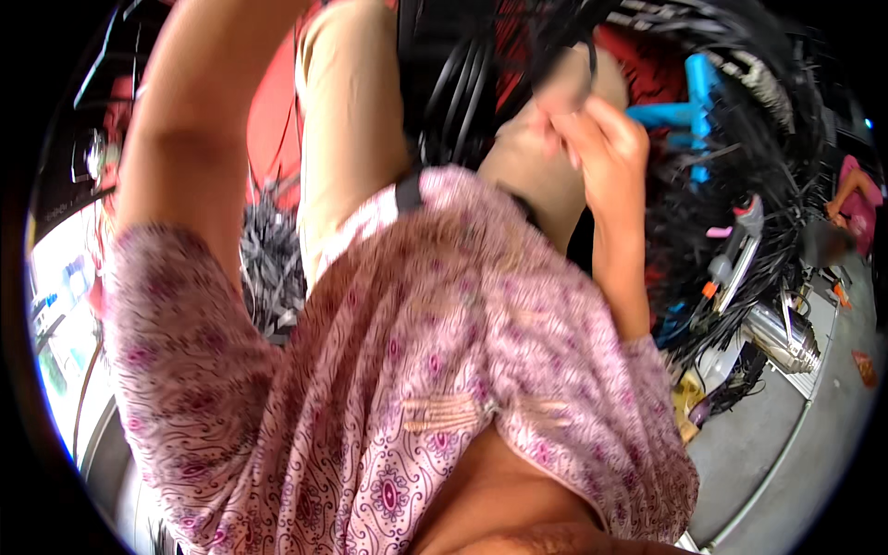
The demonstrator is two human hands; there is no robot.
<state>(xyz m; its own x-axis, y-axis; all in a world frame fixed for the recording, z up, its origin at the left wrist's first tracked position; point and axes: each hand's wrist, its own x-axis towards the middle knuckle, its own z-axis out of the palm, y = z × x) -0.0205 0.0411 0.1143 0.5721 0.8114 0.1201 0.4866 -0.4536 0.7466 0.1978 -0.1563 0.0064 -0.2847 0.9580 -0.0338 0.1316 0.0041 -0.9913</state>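
Observation:
Over my right knee, my right hand (pixel 606 139) has its fingers curled together in a pinch. A thin dark strand (pixel 593 65) passes close to the fingertips, where the picture is smeared; I cannot make out what the fingers hold. My left arm (pixel 190 157) stretches up past the top edge, and its hand is out of sight. Black strips (pixel 462 74) lie between my knees, and a big tangle of black strips (pixel 768 176) spreads to the right of my right hand. A blue plastic piece (pixel 700 111) stands beside that hand.
At the right lie a grey tool with red and orange parts (pixel 740 240) and a shiny metal cylinder (pixel 784 338). More black strips (pixel 273 259) are heaped left of my leg, near a red surface (pixel 275 139). Another person's arm (pixel 849 192) shows at the far right, above the grey floor (pixel 805 453).

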